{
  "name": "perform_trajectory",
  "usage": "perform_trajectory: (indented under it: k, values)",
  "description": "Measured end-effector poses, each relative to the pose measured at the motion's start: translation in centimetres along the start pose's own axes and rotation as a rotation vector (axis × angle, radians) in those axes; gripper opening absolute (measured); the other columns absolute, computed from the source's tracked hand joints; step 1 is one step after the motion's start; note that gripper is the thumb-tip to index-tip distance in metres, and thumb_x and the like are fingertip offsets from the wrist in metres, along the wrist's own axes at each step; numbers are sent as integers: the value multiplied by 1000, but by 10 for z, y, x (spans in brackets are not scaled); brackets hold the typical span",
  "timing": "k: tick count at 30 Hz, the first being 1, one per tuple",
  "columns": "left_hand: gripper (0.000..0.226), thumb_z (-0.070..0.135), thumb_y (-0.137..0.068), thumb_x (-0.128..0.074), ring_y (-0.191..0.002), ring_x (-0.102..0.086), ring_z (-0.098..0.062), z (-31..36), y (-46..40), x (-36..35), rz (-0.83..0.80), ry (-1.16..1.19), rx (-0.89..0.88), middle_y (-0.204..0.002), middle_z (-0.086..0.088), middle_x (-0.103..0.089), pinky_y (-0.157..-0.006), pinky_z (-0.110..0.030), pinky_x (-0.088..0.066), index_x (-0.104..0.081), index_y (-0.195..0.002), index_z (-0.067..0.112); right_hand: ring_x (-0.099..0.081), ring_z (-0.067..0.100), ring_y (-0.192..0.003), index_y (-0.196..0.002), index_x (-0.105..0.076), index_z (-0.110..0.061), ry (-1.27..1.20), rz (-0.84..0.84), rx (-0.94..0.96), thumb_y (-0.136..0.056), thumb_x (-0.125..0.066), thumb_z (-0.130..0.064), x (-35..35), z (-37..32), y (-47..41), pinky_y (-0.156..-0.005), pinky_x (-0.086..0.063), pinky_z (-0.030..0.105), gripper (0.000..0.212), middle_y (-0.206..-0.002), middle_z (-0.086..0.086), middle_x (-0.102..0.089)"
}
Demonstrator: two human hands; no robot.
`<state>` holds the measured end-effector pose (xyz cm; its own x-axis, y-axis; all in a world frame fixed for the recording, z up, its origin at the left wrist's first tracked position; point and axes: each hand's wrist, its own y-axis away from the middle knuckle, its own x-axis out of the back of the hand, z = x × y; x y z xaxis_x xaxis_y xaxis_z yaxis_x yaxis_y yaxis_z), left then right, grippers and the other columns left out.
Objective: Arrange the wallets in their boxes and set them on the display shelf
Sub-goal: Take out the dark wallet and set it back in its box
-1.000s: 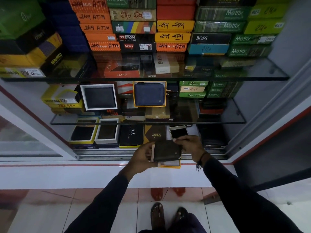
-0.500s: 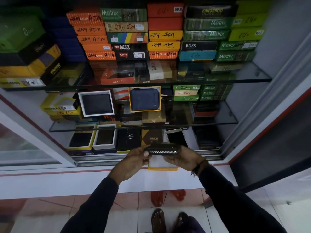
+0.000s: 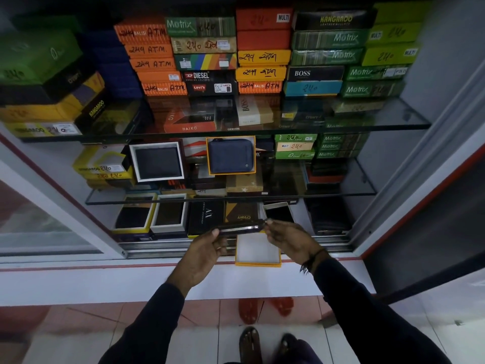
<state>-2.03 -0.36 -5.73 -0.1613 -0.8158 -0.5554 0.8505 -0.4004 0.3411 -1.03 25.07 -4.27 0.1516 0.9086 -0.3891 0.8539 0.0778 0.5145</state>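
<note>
I hold a dark wallet (image 3: 241, 227) edge-on between both hands, level, just above an open yellow-rimmed box (image 3: 257, 252) with a white inside that lies on the cabinet's sill. My left hand (image 3: 203, 252) grips the wallet's left end, my right hand (image 3: 290, 239) pinches its right end. On the glass shelf (image 3: 341, 194) above stand a blue wallet in a yellow box (image 3: 231, 155) and a dark wallet in a white box (image 3: 157, 162).
Stacks of coloured wallet boxes (image 3: 262, 53) fill the top shelf. The bottom level holds several open boxes (image 3: 169, 217) and a black AX box (image 3: 207, 218). A sliding glass door frame (image 3: 60, 206) runs at the left. Red sandals (image 3: 265, 310) lie on the floor.
The wallet has turned from facing me flat to lying edge-on and level. Both hands have spread to its ends, and the box underneath shows more.
</note>
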Motion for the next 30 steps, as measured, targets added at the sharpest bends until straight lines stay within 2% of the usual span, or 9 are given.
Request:
perform_trajectory:
  k: [3, 6, 10, 14, 18, 22, 25, 28, 30]
  values:
    - [15, 15, -77, -82, -95, -66, -21, -2, 4, 0, 142, -117, -61, -90, 0, -76, -80, -32, -49, -77, -90, 19, -65, 26, -103, -114, -69, 0, 64, 92, 61, -88, -68, -13, 0, -5, 4, -85, -56, 28, 29, -110, 16, -70]
    - [20, 6, -82, -77, -103, -66, -21, -12, -5, -15, 290, -191, -138, -96, 1, -76, -85, -31, -48, -74, -96, 20, -66, 21, -96, -104, -73, -3, 49, 132, 132, -86, -70, -10, -28, -1, 15, -80, -56, 28, 20, -101, 11, -72]
    - [42, 14, -76, -85, -108, -70, -26, -25, -14, -30, 378, -284, -176, -112, -9, -75, -95, -39, -54, -69, -114, 15, -65, 14, -76, -97, -77, -3, 181, 166, 232, -79, -78, -14, -73, 24, 23, -66, -55, 25, 21, -87, 11, -75]
    - [34, 12, -80, -81, -114, -68, -32, -30, -9, -15, 325, -229, -176, -115, -18, -74, -100, -44, -52, -73, -112, 7, -63, 9, -67, -97, -78, -4, 328, 205, 284, -82, -76, -12, -75, 21, 24, -56, -51, 18, 17, -83, 9, -75]
    - [27, 14, -73, -84, -102, -66, -31, -26, 2, 3, 327, -141, -166, -90, -5, -76, -86, -36, -53, -76, -97, 7, -60, 10, -71, -98, -77, -4, 310, 276, 231, -83, -73, -11, -45, -1, 24, -60, -49, 22, 17, -82, 5, -72]
    - [59, 35, -43, -100, -99, -70, -25, -17, 6, 12, 214, -126, -166, -94, -7, -78, -84, -31, -59, -79, -92, 11, -51, 12, -59, -92, -77, -2, 149, 327, 42, -81, -70, -6, -20, -18, 15, -51, -43, 22, 14, -65, 4, -61]
    - [69, 35, -43, -101, -99, -73, -23, -19, 6, -1, 39, -91, -108, -103, -10, -78, -83, -29, -62, -78, -101, 7, -53, 12, -60, -96, -70, -2, 0, 262, -101, -87, -62, -7, -19, -9, 12, -48, -45, 20, 13, -71, 6, -62]
    - [91, 29, -44, -101, -104, -72, -28, -18, 4, -14, -36, -60, -72, -110, -16, -76, -88, -32, -61, -65, -121, -3, -68, 20, -67, -88, -67, -2, -91, 44, -214, -85, -61, -7, -24, 0, 21, -56, -57, 26, 9, -74, 13, -70]
    - [94, 27, -46, -100, -108, -70, -29, -15, 5, -13, -74, -70, -62, -115, -17, -74, -91, -34, -60, -62, -126, -4, -73, 24, -69, -94, -69, 0, -83, -64, -208, -80, -64, -12, -21, 8, 22, -59, -61, 29, 18, -79, 16, -74]
